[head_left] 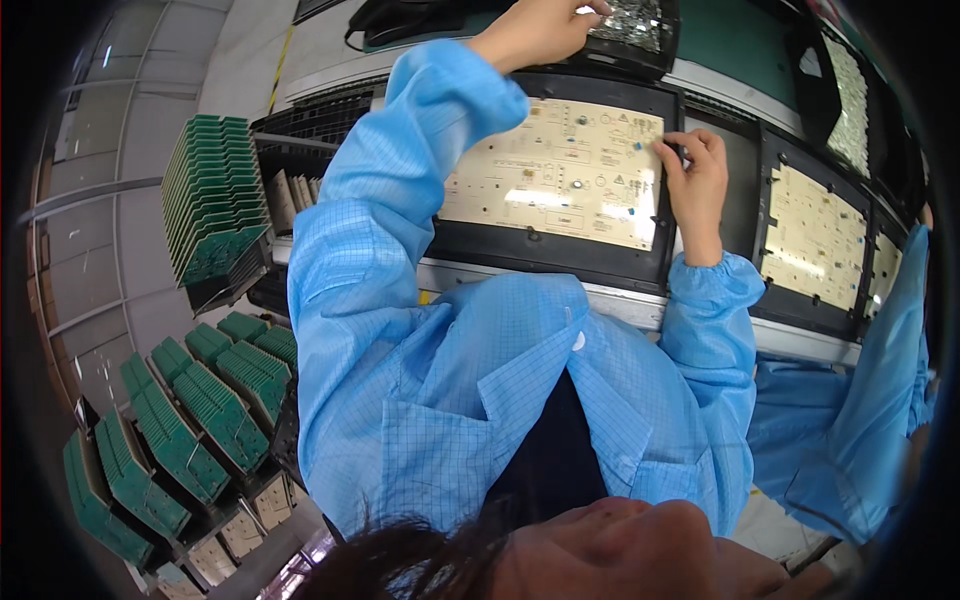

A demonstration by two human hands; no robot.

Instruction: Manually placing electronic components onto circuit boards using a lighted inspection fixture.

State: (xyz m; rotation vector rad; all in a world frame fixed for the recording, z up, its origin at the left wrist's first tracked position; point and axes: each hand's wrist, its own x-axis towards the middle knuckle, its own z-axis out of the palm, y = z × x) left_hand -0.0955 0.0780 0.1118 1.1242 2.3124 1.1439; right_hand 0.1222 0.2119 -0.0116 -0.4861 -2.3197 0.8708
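Observation:
A cream circuit board point(560, 172) with printed markings and a few small mounted parts lies in a black frame point(590, 250) in front of me. My right hand point(700, 180) is at the board's right edge, thumb and forefinger closed in a pinch beside a small blue component point(638, 146); anything between the fingertips is too small to make out. My left hand point(540, 32) reaches past the far side of the board to a black bin point(672, 40) of small shiny parts point(635, 28). Its fingers are bent together at the bin's edge, partly cut off by the picture's top; their contents are hidden.
More framed cream boards point(815, 235) sit along the line to the right, where a person in a blue sleeve point(880, 370) is close by. Green boards stand in a rack point(215, 200) at left, with several more stacks point(175, 420) below. Another parts bin point(848, 105) is far right.

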